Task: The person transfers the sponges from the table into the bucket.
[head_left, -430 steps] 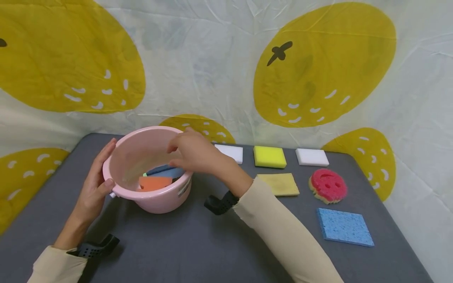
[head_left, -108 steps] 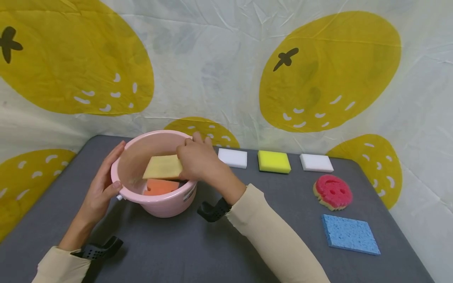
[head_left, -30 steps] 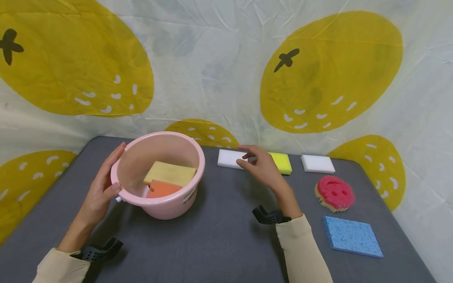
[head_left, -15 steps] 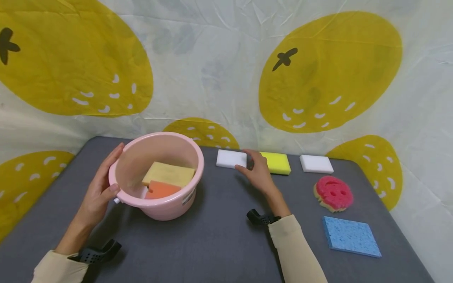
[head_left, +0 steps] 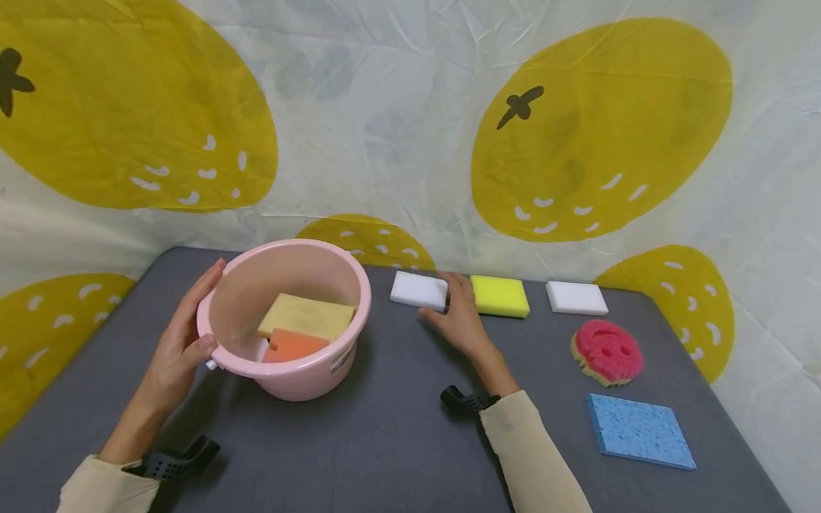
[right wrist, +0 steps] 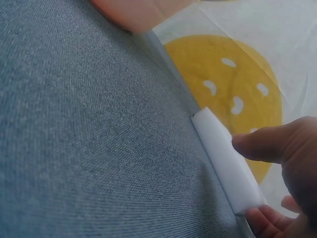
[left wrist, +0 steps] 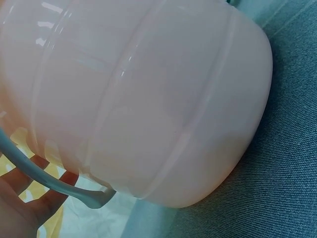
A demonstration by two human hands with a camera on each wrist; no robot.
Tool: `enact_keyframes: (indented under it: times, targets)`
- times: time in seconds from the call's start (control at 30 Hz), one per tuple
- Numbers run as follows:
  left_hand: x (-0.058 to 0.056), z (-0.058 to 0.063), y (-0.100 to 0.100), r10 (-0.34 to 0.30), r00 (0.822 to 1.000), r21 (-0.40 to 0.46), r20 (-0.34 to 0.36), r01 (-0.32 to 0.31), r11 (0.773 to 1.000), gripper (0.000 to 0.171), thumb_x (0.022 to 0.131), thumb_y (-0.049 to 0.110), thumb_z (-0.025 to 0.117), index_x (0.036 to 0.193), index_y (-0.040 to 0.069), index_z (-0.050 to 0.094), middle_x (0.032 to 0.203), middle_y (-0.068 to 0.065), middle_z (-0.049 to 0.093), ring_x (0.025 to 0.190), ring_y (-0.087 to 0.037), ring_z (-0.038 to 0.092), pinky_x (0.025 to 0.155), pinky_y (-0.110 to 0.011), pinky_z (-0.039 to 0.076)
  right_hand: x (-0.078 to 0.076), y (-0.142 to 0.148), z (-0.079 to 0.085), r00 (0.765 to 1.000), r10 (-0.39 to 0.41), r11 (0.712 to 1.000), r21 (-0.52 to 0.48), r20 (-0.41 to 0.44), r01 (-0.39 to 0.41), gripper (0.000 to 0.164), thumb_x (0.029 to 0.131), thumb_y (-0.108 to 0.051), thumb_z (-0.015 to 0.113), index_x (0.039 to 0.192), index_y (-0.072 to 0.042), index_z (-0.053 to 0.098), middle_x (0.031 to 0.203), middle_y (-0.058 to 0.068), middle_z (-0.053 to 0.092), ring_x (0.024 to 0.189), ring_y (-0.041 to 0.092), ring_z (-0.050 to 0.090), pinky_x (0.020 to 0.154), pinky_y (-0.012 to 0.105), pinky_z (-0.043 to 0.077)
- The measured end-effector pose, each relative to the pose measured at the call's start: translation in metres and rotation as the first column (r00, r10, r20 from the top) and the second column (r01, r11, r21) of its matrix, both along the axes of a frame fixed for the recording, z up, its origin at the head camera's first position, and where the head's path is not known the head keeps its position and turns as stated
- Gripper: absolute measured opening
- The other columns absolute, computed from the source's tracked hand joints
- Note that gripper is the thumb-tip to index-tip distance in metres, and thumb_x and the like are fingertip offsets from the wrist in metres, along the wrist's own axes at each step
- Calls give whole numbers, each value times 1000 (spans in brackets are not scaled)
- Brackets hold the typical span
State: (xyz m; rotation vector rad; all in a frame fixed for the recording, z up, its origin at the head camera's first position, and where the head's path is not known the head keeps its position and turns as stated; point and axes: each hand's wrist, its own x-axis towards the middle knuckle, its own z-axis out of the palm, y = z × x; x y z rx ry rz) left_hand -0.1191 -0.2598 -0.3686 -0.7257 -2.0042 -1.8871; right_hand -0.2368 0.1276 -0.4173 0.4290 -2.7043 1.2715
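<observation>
Left hand (head_left: 177, 350) gripping pink bucket (head_left: 296, 383), label (head_left: 343, 358) unreadable, right hand (head_left: 463, 322) at white sponge (head_left: 417, 289), grip unclear

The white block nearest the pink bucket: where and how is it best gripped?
I'd probably pinch the white block across its long edges near the right end, coming from the right: it lies flat and wide, the pink bucket stands off its left, and the right hand is at that end.
</observation>
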Motion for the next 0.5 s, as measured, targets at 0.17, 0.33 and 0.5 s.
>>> enact_keyframes:
  times: [0.17, 0.33, 0.5]
  targets:
    - [-1, 0, -1, -10, 1000, 7, 5, 10, 1000, 75, 84, 2, 51, 152, 4, 20, 158, -13, 13, 136, -27, 19, 98, -17, 38, -1, -1, -1, 1000, 4, 1000, 9, 28, -4, 83, 80, -14, 78, 146, 0, 31, 143, 23, 28, 103, 33, 47, 86, 42, 42]
    - [-1, 1, -1, -21, 1000, 25, -5, 21, 999, 74, 84, 1, 52, 151, 3, 21, 157, -13, 13, 136, -27, 18, 98, -17, 37, -2, -3, -1, 998, 13, 999, 35, 67, -15, 87, 80, -15, 78, 148, 0, 27, 143, 22, 33, 88, 28, 50, 75, 36, 43]
    - [-2, 0, -1, -37, 999, 28, -4, 37, 999, 75, 84, 1, 52, 152, 3, 20, 157, -13, 13, 136, -28, 18, 98, -17, 38, -2, -3, -3, 997, -10, 998, 62, 80, 5, 86, 79, -16, 79, 147, 0, 30, 132, 21, 42, 84, 24, 49, 72, 34, 42]
